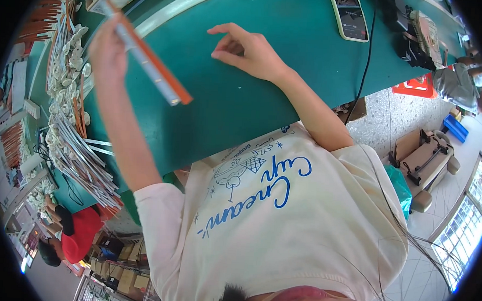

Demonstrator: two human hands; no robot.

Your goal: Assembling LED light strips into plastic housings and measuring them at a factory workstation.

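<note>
The left grip (pixel 108 50) is closed on one end of a narrow orange-and-white strip (pixel 153 67), whose free end slants over the surface (pixel 194 121) toward the person. The right grip (pixel 243 49), to its right, is empty, fingers curled, thumb and forefinger apart. The strip looks light and fairly stiff, perhaps bendable; its edges near an end seem the best hold, sparing the small yellowish spots along its face.
</note>
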